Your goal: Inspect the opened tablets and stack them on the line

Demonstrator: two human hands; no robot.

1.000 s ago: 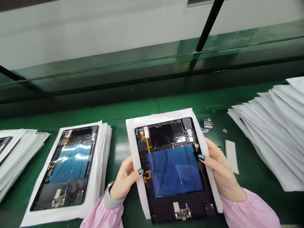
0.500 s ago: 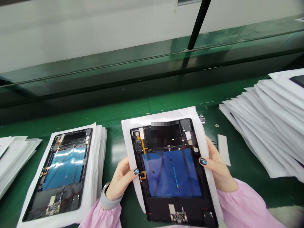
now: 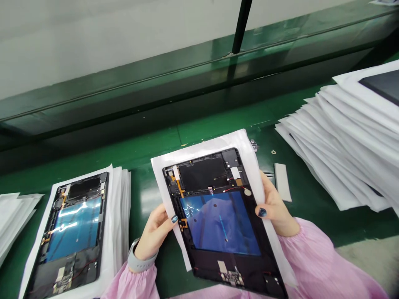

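Between my hands is an opened tablet (image 3: 224, 261), its insides facing up: a blue-filmed battery, orange flex cables and small circuit boards. A white foam sleeve (image 3: 199, 146) lies under it and sticks out past its edges. My left hand (image 3: 157, 232) pinches the left edge of tablet and sleeve, thumb on top, the other fingers partly hidden beneath. At the right edge, my right hand (image 3: 276, 207) grips them the same way, its thumb on the tablet's black frame.
A second opened tablet (image 3: 75, 226) rests on a stack of white sleeves (image 3: 120, 207) at left. More sleeves (image 3: 18, 211) lie at the far left. A tall sleeve pile (image 3: 336, 137) stands at right. Near it, a pale strip (image 3: 282, 182) lies on the green bench (image 3: 168, 143).
The view has shifted and tilted slightly. The held tablet is turned a little anticlockwise, and the reflection on its blue film differs. Both hands keep their hold.
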